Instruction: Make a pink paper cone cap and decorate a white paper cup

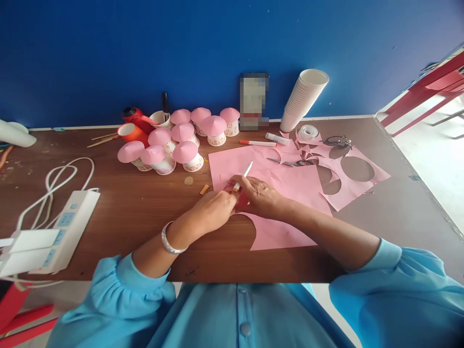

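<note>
A person's left hand (216,210) and right hand (260,194) meet over large pink paper sheets (299,186) near the middle of the brown wooden worktop (145,203), toward its near edge. The right hand is curled, with a slim white marker (246,172) lying across its thumb side, the pointed end aimed at the far edge and the orange end between the hands. The left hand is bent inward, its fingers mostly hidden; I cannot tell how tightly they close. Both are at a reddish round object (243,199), largely covered. Pink paper offcuts with round holes (331,181) and black-handled scissors (295,163) lie toward the right edge. White printed cups with pink cone tops (193,163) stand left of the sheets, toward the far edge. A leaning stack of white cups (303,101) stands at the far edge, right of centre. A white power strip (74,227) occupies the near left corner.
</note>
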`<state>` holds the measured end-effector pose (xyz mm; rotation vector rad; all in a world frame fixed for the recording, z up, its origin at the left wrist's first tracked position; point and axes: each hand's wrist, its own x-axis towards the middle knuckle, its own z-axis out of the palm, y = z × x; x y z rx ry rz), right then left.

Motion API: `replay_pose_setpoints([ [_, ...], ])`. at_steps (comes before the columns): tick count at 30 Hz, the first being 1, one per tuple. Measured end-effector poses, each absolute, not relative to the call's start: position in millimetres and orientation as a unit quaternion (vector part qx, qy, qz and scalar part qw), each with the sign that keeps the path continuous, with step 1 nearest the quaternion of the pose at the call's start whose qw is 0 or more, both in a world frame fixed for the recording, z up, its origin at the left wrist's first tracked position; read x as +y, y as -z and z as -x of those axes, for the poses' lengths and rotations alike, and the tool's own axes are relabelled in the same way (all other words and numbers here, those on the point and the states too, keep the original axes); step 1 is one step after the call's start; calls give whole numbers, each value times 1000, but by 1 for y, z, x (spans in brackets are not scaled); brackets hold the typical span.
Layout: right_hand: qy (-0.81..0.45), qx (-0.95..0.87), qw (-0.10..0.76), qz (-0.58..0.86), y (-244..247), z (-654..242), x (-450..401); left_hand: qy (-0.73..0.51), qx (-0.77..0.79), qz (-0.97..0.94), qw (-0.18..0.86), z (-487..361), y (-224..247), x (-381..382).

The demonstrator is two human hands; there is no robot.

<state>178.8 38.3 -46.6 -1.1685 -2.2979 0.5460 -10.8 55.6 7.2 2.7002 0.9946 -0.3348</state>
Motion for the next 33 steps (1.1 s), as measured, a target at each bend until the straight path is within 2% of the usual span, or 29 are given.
replay_pose_setpoints([
  [3, -206, -848, 241, 425, 48, -180, 37, 52, 352, -926, 125, 30, -6, 59],
  [8, -173, -862, 230, 418, 52, -182, 38, -144, 362, -921, 20, 40, -3, 76],
  [10, -154, -869, 224, 414, 54, -183, 38, -142, 329, -934, -18, 32, -2, 87],
  [13, -136, -876, 211, 412, 54, -182, 39, -71, 252, -963, -59, 13, -2, 107],
  [18, -126, -883, 209, 402, 49, -181, 38, -26, 175, -983, -46, 0, -5, 132],
  [21, -142, -880, 236, 386, 46, -181, 37, -77, 206, -975, -34, 15, -4, 139],
  [24, -165, -871, 266, 380, 47, -182, 35, -197, 319, -925, -55, 41, -3, 137],
  [29, -173, -862, 260, 399, 52, -185, 32, -373, 438, -817, 39, 76, -2, 110],
  [31, -170, -860, 247, 413, 54, -186, 32, -436, 439, -776, 120, 81, 0, 94],
  [33, -162, -858, 239, 425, 56, -187, 31, -432, 431, -760, 223, 81, 6, 80],
])
